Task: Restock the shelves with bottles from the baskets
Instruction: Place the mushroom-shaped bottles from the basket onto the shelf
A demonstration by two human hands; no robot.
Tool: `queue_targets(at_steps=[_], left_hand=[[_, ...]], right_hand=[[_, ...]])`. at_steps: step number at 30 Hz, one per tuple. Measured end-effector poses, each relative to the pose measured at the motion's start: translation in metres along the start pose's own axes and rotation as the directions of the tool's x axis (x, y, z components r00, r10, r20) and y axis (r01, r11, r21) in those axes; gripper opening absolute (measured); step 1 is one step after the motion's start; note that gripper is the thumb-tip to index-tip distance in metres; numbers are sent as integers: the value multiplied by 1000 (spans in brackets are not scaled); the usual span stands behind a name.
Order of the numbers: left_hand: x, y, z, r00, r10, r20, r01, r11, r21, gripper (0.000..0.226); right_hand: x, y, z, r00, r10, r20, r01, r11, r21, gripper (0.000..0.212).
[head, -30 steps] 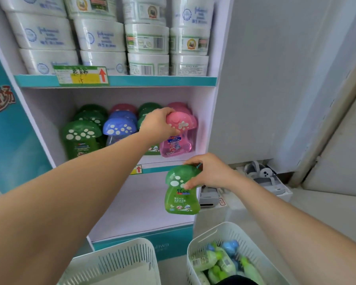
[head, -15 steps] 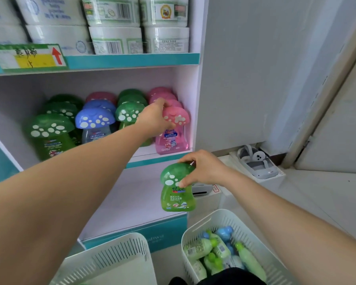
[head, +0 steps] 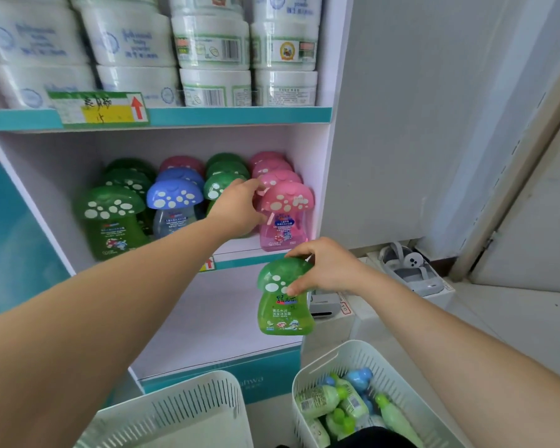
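Head cam: left hand (head: 240, 206) reaches into the middle shelf (head: 240, 245), fingers loosely curled beside the front pink bottle (head: 285, 216) at the shelf's right edge; can't tell if gripping. Right hand (head: 328, 266) pinches the green bottle (head: 283, 299) by its cap, hanging below the shelf lip, prob. next in. Right basket (head: 340, 357) holds more.

Mushroom-capped bottles (head: 175, 202) stood in rows on the middle shelf (head: 259, 258), tubs (head: 214, 46) stacked on the shelf above. Two baskets (head: 353, 357) sat on the floor before it, the right one holding bottles.
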State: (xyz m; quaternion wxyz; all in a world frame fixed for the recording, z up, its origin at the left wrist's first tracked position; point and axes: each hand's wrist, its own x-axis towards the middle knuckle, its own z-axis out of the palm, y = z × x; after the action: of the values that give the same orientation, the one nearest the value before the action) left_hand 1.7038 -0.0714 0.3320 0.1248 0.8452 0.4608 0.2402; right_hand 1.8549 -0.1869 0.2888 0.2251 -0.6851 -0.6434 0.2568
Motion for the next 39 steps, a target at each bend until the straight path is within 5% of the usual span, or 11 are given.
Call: queue_targets(at_steps=[8,14,24,39], left_hand=[[-35,-35,-34,997,-79,4,79,997,5,42],[-84,-76,-45,990,-144,5,144,989,18,34],[-167,-141,-7,947,-227,225,184,963,197,35],[-231,-205,41,853,-395,340,336,916,221,33]], right_hand=[[13,-57,-19,989,-115,-95,118,993,19,57],[39,-101,-37,970,-166,-176,161,986,-44,73],[92,-121,-20,949,-154,-275,129,986,-107,74],[127,-106,-1,973,-107,-204,54,968,-246,67]])
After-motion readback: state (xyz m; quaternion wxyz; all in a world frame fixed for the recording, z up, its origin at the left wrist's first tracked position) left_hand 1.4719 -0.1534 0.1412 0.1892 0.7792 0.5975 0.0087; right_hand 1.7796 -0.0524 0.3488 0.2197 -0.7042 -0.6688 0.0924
